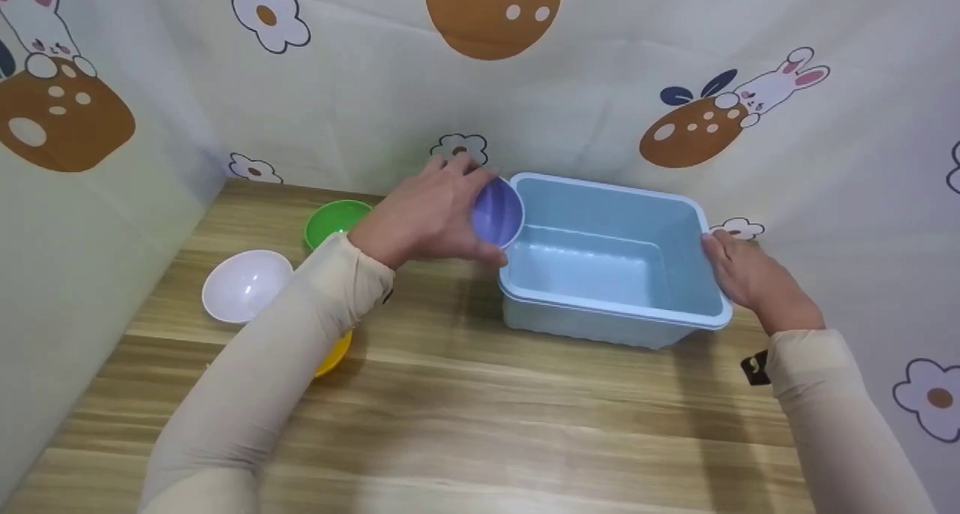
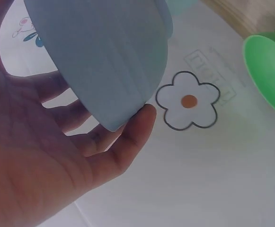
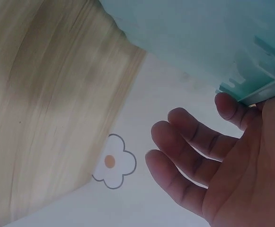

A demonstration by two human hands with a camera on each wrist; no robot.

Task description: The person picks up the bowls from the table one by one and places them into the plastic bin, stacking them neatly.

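Yellow bowl [image 1: 335,355] only in head view.

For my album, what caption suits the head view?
Left hand holds a purple bowl at the blue tub's rim; right hand steadies it.

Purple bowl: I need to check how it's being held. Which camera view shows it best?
The head view: the purple bowl shows tilted, held by the left hand at the blue bin's rim. The left wrist view shows only its blurred underside on the fingers. The right wrist view misses it.
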